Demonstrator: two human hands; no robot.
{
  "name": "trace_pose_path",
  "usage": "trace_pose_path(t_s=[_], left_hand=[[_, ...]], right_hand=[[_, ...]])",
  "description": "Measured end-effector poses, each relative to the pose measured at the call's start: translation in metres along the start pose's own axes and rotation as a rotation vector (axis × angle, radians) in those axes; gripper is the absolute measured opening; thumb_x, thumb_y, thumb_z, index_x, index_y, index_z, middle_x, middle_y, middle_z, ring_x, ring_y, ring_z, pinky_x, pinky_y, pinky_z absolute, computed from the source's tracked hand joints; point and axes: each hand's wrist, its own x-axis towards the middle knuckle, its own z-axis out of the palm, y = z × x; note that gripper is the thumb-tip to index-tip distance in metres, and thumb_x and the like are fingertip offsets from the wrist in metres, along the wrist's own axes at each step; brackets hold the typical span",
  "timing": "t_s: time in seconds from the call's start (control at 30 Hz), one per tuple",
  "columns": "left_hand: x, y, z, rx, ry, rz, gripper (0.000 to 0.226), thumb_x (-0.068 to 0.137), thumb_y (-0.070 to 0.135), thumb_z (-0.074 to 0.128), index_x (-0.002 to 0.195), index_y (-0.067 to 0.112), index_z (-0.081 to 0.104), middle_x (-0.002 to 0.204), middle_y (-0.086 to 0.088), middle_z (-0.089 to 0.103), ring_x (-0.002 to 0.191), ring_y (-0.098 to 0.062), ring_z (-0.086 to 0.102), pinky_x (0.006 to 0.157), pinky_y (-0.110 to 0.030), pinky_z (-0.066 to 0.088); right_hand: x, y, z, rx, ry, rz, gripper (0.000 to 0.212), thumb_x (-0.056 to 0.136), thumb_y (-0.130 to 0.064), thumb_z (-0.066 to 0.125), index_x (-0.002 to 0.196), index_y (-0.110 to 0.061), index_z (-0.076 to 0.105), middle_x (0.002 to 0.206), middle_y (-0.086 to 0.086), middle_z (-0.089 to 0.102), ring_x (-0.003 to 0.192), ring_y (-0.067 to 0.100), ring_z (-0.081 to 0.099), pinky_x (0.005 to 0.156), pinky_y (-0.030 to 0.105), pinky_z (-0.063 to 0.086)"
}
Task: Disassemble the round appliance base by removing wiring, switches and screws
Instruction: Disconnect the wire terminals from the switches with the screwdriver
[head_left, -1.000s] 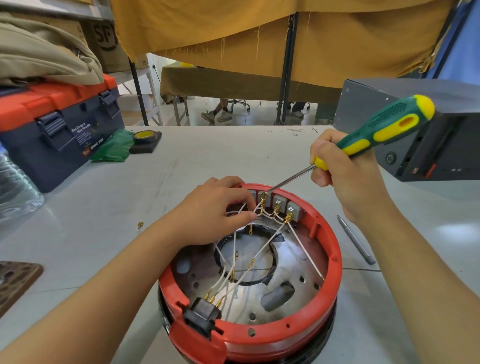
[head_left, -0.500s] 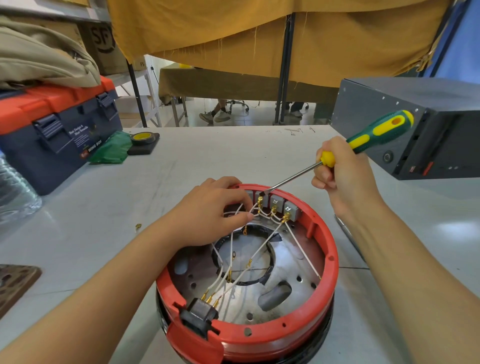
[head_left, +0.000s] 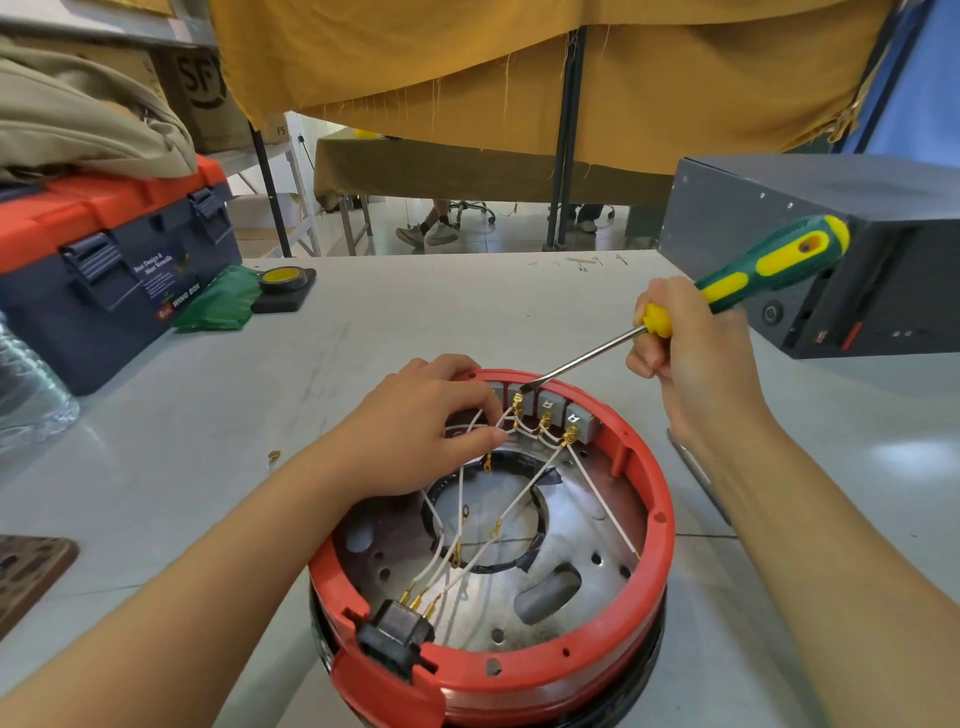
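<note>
Base: the round appliance base (head_left: 644, 597) sits open side up at the near edge of the tabletop (head_left: 415, 322), red rim all the way round, metal plate inside with a big hole in the middle.
Wiring: white wires (head_left: 524, 499) with brass terminals run from a black connector block (head_left: 397, 631) on the near rim up to a row of grey switches (head_left: 550, 405) along the far rim.
Left hand: the left hand (head_left: 415, 421) is inside the far left part of the base, grip clamped on the wires, pinching them right next to the switches. It pretty much hides the leftmost switch.
Right hand: the right hand (head_left: 691, 353) has its grip wrapped round a green and yellow screwdriver (head_left: 727, 286), flat tip resting at the top of the switch row.
Around: red and navy toolbox (head_left: 104, 260) far left with a beige bag (head_left: 78, 119) on top, green cloth (head_left: 218, 301) and a yellow tape roll (head_left: 283, 278) beside it, dark grey metal box (head_left: 831, 234) far right, a tiny brass terminal (head_left: 274, 456) loose on the tabletop left of the base. A grey pen-like tool (head_left: 691, 467) lies mostly hidden behind the right forearm.
Writing: toolbox label reads "WING BOX" (smaller print too fuzzy), cardboard carton (head_left: 202, 78) behind it says "SF".
</note>
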Motion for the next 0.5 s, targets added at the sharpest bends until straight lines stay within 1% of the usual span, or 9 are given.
trace_pose_path(t_s=[0.1, 0.17, 0.23, 0.33, 0.4, 0.5], left_hand=[[0.0004, 0.0002, 0.0004, 0.0, 0.006, 0.007, 0.022, 0.088, 0.052, 0.047, 0.098, 0.037, 0.06, 0.13, 0.006, 0.044, 0.109, -0.016, 0.044, 0.099, -0.039, 0.038], [0.0004, 0.0002, 0.0004, 0.001, 0.004, 0.009, 0.022, 0.088, 0.052, 0.047, 0.097, 0.037, 0.06, 0.131, 0.005, 0.044, 0.109, -0.017, 0.044, 0.099, -0.04, 0.037], [0.0004, 0.0001, 0.0004, 0.001, 0.005, 0.01, 0.022, 0.088, 0.052, 0.047, 0.097, 0.037, 0.06, 0.131, 0.005, 0.044, 0.11, -0.017, 0.044, 0.099, -0.04, 0.037], [0.0002, 0.0004, 0.0002, 0.003, 0.007, 0.006, 0.025, 0.087, 0.054, 0.046, 0.099, 0.037, 0.061, 0.131, 0.005, 0.044, 0.109, -0.016, 0.044, 0.099, -0.039, 0.038], [0.0003, 0.0006, 0.0001, 0.006, 0.002, 0.001, 0.027, 0.086, 0.054, 0.045, 0.098, 0.037, 0.061, 0.132, 0.005, 0.044, 0.111, -0.017, 0.044, 0.099, -0.039, 0.037], [0.0004, 0.0009, 0.0, 0.003, 0.005, 0.006, 0.025, 0.086, 0.053, 0.046, 0.096, 0.036, 0.06, 0.13, 0.005, 0.045, 0.11, -0.018, 0.045, 0.099, -0.039, 0.037]], right_hand=[[-0.0035, -0.0048, 0.0004, -0.082, -0.04, -0.106, 0.035, 0.08, -0.02, 0.05, 0.045, -0.023, 0.052, 0.044, -0.002, 0.04, 0.036, 0.011, 0.033, 0.04, 0.018, 0.033], [-0.006, -0.0061, 0.001, -0.114, -0.045, -0.147, 0.033, 0.081, -0.019, 0.05, 0.048, -0.023, 0.052, 0.041, -0.005, 0.039, 0.035, 0.011, 0.034, 0.04, 0.018, 0.034], [-0.0071, -0.0064, 0.0014, -0.124, -0.042, -0.163, 0.029, 0.08, -0.019, 0.05, 0.052, -0.018, 0.051, 0.039, -0.007, 0.039, 0.034, 0.01, 0.034, 0.04, 0.017, 0.034], [-0.0065, -0.0047, 0.0013, -0.102, -0.045, -0.145, 0.026, 0.078, -0.02, 0.051, 0.052, -0.018, 0.051, 0.043, -0.005, 0.04, 0.035, 0.011, 0.034, 0.041, 0.017, 0.033], [-0.005, -0.0026, 0.0003, -0.061, -0.061, -0.108, 0.028, 0.076, -0.021, 0.051, 0.048, -0.023, 0.051, 0.046, -0.001, 0.039, 0.036, 0.011, 0.031, 0.041, 0.018, 0.032], [-0.0023, 0.0009, -0.0023, 0.009, -0.06, -0.046, 0.032, 0.076, -0.018, 0.049, 0.045, -0.023, 0.05, 0.049, 0.001, 0.036, 0.038, 0.011, 0.028, 0.041, 0.02, 0.03]])
